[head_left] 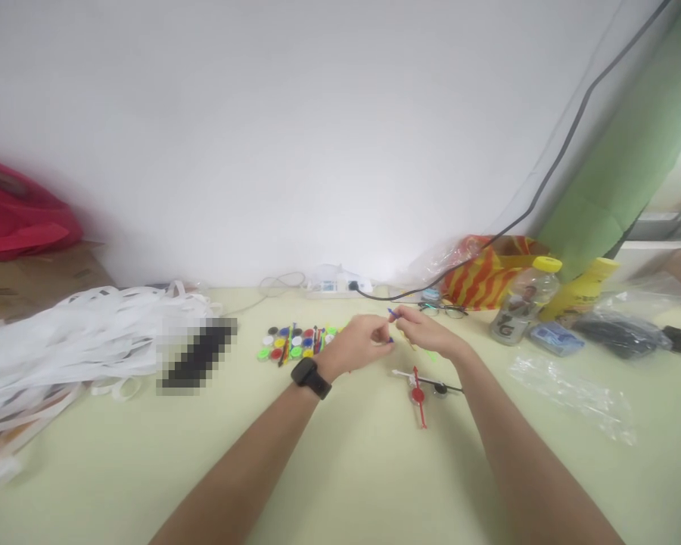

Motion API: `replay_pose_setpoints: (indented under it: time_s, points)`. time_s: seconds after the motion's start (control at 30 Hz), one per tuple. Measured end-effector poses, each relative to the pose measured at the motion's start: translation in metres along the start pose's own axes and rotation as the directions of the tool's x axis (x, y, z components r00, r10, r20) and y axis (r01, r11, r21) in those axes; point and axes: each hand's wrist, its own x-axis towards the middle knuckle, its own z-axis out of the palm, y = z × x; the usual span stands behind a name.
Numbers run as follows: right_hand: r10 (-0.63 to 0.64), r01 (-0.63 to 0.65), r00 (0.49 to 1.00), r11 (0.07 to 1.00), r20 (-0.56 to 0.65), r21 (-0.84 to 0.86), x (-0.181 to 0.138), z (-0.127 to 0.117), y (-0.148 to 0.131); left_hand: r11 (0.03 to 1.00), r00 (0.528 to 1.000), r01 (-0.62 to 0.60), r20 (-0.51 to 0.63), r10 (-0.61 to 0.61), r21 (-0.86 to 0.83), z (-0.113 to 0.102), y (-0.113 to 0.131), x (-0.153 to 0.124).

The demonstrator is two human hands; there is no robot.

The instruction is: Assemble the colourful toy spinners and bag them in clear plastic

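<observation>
My left hand [363,342], with a black watch on its wrist, is closed in a pinch, and a small blue piece [390,341] shows at its fingertips. Right beside it, my right hand [425,331] grips a thin blue arrow-shaped stick [393,313], whose pointed tip sticks out past the fingers. The fingers hide most of both blue parts, so I cannot tell whether they are joined. Below my hands lie a red arrow stick with a round red disc [418,396], a black disc with a stick [440,388] and a white arrow stick [402,373].
Several coloured round caps [296,352] and sticks lie in rows left of my hands. White straps [91,341] cover the table's left side. Behind are a power strip [332,283] and glasses [443,309]; to the right, a bottle [522,303] and clear plastic wrap [579,397].
</observation>
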Motion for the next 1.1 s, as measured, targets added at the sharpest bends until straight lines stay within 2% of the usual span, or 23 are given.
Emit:
replay_pose_setpoints:
  time_s: [0.1, 0.23, 0.3, 0.4, 0.5, 0.6, 0.7, 0.8, 0.93, 1.03, 1.1]
  points:
    - [0.062, -0.075, 0.996, 0.968, -0.062, -0.241, 0.001, -0.008, 0.009, 0.989, 0.993, -0.003, 0.119, -0.015, 0.147, 0.001, -0.007, -0.004]
    - [0.108, -0.13, 0.991, 0.936, -0.085, -0.328, -0.01, -0.028, 0.003, 0.937, 0.985, -0.041, 0.171, -0.02, 0.346, -0.001, -0.016, -0.005]
    - [0.154, -0.125, 0.987, 0.914, 0.046, -0.387, -0.017, -0.036, -0.007, 0.903, 0.989, -0.072, 0.149, 0.008, 0.424, -0.004, -0.017, -0.004]
    - [0.258, -0.092, 0.919, 0.876, 0.299, -0.473, -0.025, -0.035, -0.024, 0.871, 0.996, -0.065, 0.089, 0.024, 0.487, -0.006, -0.016, -0.003]
    - [0.334, -0.091, 0.865, 0.84, 0.375, -0.536, -0.026, -0.023, -0.034, 0.892, 0.999, -0.03, 0.049, 0.009, 0.452, -0.008, -0.012, -0.004]
    - [0.343, -0.093, 0.855, 0.839, 0.389, -0.536, -0.023, -0.014, -0.036, 0.918, 1.0, 0.021, 0.002, -0.024, 0.396, -0.01, -0.008, -0.005]
    - [0.303, -0.095, 0.884, 0.861, 0.355, -0.499, -0.021, -0.016, -0.031, 0.94, 0.997, 0.075, -0.028, -0.07, 0.333, -0.013, -0.005, -0.005]
    - [0.2, -0.076, 0.936, 0.918, 0.289, -0.388, -0.021, -0.023, -0.025, 0.971, 0.995, 0.098, -0.017, -0.097, 0.217, -0.015, 0.0, -0.004]
    - [-0.013, 0.014, 0.99, 1.0, 0.138, -0.007, -0.02, -0.028, -0.019, 0.997, 0.996, 0.083, -0.025, -0.083, 0.009, -0.011, 0.007, -0.002]
    - [-0.119, 0.089, 0.987, 0.963, 0.106, 0.254, -0.018, -0.026, -0.017, 0.992, 0.998, -0.001, -0.067, -0.008, -0.127, -0.004, 0.011, -0.001]
    - [-0.148, 0.103, 0.983, 0.935, 0.11, 0.339, -0.017, -0.022, -0.016, 0.981, 0.996, -0.046, -0.089, 0.029, -0.19, 0.0, 0.012, 0.001]
